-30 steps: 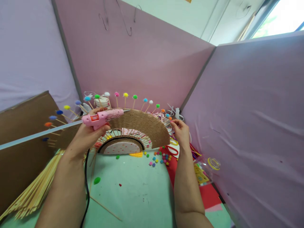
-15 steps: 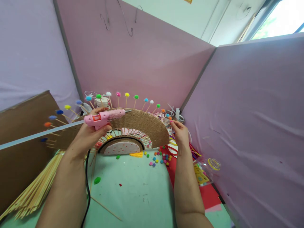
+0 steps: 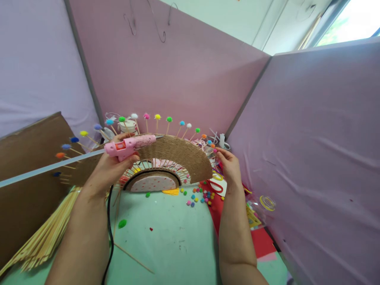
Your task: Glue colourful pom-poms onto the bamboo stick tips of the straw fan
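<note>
My left hand (image 3: 117, 164) is closed round a pink hot glue gun (image 3: 124, 146). A long glue stick (image 3: 74, 160) juts from its back, and its nozzle lies across the upper rim of a fan-shaped craft piece (image 3: 190, 156). That piece has a brown cord-wrapped band, with thin sticks along its outer edge tipped by coloured pom-poms. My right hand (image 3: 230, 168) pinches at the band's right end, fingertips against a small pink pom-pom (image 3: 215, 151). The dotted half-round centre (image 3: 154, 183) of the fan faces me, low over the table.
Loose pom-poms (image 3: 204, 196) lie on the green tablecloth (image 3: 160, 241). Red-handled scissors (image 3: 215, 186) rest by red sheets at right. A bundle of thin sticks (image 3: 50, 233) lies at left beside a brown board (image 3: 32, 158). The gun's black cord (image 3: 109, 229) hangs near my left forearm.
My right hand has shifted slightly right and its fingers have lifted a little, so more of the pink pom-pom shows. My left hand, the glue gun and the fan have hardly moved.
</note>
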Action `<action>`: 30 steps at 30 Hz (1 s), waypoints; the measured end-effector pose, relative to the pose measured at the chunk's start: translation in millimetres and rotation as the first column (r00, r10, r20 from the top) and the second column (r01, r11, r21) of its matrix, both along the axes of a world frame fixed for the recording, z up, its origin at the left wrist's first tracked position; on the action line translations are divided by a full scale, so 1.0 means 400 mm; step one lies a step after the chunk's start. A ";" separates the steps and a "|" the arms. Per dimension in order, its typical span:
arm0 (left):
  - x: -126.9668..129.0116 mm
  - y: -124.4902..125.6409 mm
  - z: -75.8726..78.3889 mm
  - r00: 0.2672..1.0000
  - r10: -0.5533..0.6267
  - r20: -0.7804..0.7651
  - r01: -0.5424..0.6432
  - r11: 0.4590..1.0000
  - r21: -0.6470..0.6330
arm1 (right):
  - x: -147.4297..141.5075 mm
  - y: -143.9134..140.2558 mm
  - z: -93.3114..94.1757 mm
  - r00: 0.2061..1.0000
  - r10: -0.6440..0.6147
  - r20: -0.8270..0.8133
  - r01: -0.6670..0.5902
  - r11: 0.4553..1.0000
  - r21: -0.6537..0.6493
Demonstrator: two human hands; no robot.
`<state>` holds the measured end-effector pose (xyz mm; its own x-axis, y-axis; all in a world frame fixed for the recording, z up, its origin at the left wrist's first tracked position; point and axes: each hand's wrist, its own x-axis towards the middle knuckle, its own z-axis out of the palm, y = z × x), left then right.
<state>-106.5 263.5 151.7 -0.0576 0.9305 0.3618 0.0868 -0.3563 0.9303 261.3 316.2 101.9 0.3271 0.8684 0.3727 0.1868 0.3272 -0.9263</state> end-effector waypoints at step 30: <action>-0.011 0.029 -0.034 0.999 0.037 0.004 -0.037 0.993 0.109 | 0.004 -0.232 -0.204 0.521 0.221 0.824 0.318 0.846 -0.427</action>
<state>-110.7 275.3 138.0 -0.0925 0.8825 0.4611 0.0998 -0.4525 0.8862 262.8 223.4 20.3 0.1514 0.9878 0.0367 0.9350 -0.1311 -0.3295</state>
